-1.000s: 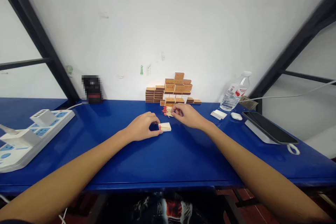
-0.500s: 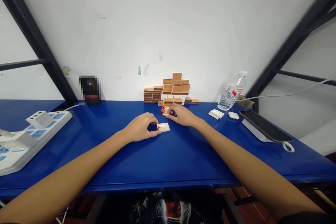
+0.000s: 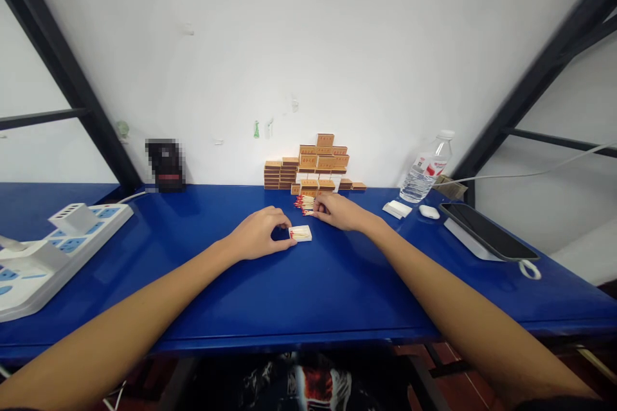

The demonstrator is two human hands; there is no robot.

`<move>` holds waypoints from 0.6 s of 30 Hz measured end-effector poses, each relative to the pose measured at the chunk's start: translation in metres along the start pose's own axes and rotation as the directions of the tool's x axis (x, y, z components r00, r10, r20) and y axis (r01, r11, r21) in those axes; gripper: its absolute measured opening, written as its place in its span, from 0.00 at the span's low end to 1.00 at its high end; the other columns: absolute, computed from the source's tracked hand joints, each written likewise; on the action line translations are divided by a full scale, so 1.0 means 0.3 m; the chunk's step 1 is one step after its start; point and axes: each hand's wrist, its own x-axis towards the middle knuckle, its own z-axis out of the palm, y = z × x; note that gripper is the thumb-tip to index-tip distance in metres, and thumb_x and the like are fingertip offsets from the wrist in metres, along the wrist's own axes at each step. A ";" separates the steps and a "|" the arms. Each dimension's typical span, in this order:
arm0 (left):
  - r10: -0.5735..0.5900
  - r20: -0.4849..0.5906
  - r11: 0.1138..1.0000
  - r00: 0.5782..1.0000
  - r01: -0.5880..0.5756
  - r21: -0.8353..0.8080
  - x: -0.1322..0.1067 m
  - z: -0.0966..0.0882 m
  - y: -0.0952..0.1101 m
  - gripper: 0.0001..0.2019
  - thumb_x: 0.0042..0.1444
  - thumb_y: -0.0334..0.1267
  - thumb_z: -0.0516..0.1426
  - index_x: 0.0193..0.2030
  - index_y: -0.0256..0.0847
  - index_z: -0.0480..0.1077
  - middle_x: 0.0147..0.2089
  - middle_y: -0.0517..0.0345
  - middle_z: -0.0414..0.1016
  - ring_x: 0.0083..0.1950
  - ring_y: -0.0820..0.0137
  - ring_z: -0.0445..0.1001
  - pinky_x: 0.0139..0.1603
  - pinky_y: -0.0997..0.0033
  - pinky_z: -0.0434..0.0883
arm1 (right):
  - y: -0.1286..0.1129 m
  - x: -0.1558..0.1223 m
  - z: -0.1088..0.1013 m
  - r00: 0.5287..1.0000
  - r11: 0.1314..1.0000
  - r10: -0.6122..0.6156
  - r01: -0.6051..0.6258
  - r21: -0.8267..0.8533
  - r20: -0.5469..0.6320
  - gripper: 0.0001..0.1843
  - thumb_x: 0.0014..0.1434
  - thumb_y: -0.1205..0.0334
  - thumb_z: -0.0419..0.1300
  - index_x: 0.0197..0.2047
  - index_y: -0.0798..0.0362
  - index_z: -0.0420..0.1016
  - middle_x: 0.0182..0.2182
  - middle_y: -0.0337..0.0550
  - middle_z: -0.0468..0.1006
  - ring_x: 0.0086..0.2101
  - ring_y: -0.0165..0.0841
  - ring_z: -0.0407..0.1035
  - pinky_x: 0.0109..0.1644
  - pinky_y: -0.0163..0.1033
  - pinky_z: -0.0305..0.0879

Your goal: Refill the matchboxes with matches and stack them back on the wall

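Observation:
A small open matchbox tray (image 3: pixel 301 232) with a few matches in it lies on the blue table (image 3: pixel 308 289). My left hand (image 3: pixel 260 233) rests beside it, fingertips pinching its left end. My right hand (image 3: pixel 340 211) lies just behind the tray, fingers curled at a loose pile of red-tipped matches (image 3: pixel 305 203). What the fingers hold is too small to make out. A stack of brown matchboxes (image 3: pixel 315 168) stands against the white wall behind the pile.
A white power strip (image 3: pixel 45 250) sits at the left edge. A water bottle (image 3: pixel 427 169), a small white case (image 3: pixel 397 209), a white earbud case (image 3: pixel 427 211) and a dark phone on a stand (image 3: pixel 486 232) are at the right. A blurred dark object (image 3: pixel 166 164) stands by the wall.
My right hand shifted slightly among the matches and drew a little to the right. The left hand and the tray stayed put; the view dipped a little early on.

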 end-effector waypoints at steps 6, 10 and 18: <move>0.000 -0.001 1.000 1.000 0.000 0.000 -0.004 -0.003 0.002 0.13 0.62 0.48 0.63 0.45 0.42 0.77 0.42 0.54 0.77 0.46 0.62 0.74 0.47 0.63 0.70 | -0.003 -0.011 -0.013 0.999 0.997 -0.016 0.013 0.074 0.037 0.08 0.67 0.59 0.62 0.41 0.55 0.73 0.39 0.48 0.77 0.33 0.33 0.68 0.36 0.35 0.60; -0.006 0.000 1.000 1.000 0.006 -0.003 -0.003 -0.003 0.004 0.13 0.62 0.49 0.63 0.45 0.42 0.77 0.42 0.53 0.77 0.46 0.61 0.74 0.47 0.63 0.70 | -0.015 0.001 -0.008 0.998 0.996 0.006 -0.012 0.086 0.069 0.07 0.66 0.60 0.62 0.40 0.55 0.72 0.39 0.48 0.77 0.35 0.34 0.68 0.37 0.36 0.60; 0.001 -0.004 1.000 1.000 -0.001 -0.008 -0.004 0.000 -0.003 0.14 0.63 0.50 0.63 0.46 0.42 0.77 0.43 0.53 0.77 0.46 0.61 0.74 0.47 0.62 0.71 | -0.025 -0.001 -0.017 0.985 0.994 0.073 -0.085 0.075 0.155 0.08 0.68 0.59 0.60 0.40 0.55 0.73 0.38 0.48 0.78 0.35 0.35 0.69 0.37 0.36 0.60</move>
